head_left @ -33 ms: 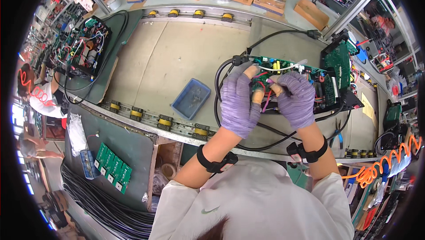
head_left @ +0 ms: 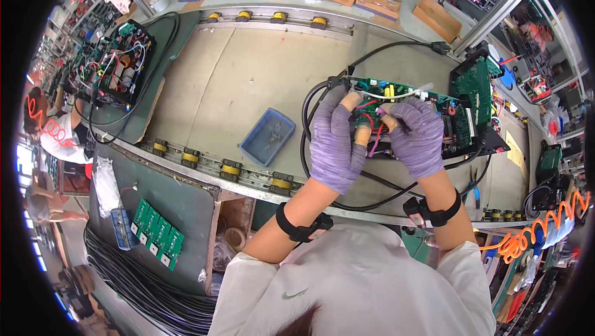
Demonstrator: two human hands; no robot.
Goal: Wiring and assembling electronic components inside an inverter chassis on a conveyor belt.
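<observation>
Both my hands wear purple striped gloves with bare or tan-covered fingertips. My left hand (head_left: 338,144) is closed round the left end of a green circuit board (head_left: 443,105) in a black chassis, its index finger at the far side and thumb nearer me. Beside it, my right hand (head_left: 416,137) pinches at a red wire (head_left: 375,141) above the board; its fingertips are partly hidden. A white sleeved wire (head_left: 396,95) arches over the board behind my fingers. The thick black power cord (head_left: 307,110) loops round the left of the unit.
A blue tray (head_left: 268,137) with small metal parts lies left of my hands. Another opened unit (head_left: 118,66) sits at far left. Pliers (head_left: 475,190) rest right of my right forearm. Green boards (head_left: 157,234) and black cables (head_left: 142,280) lie at lower left. Roller rails (head_left: 230,170) edge the bench.
</observation>
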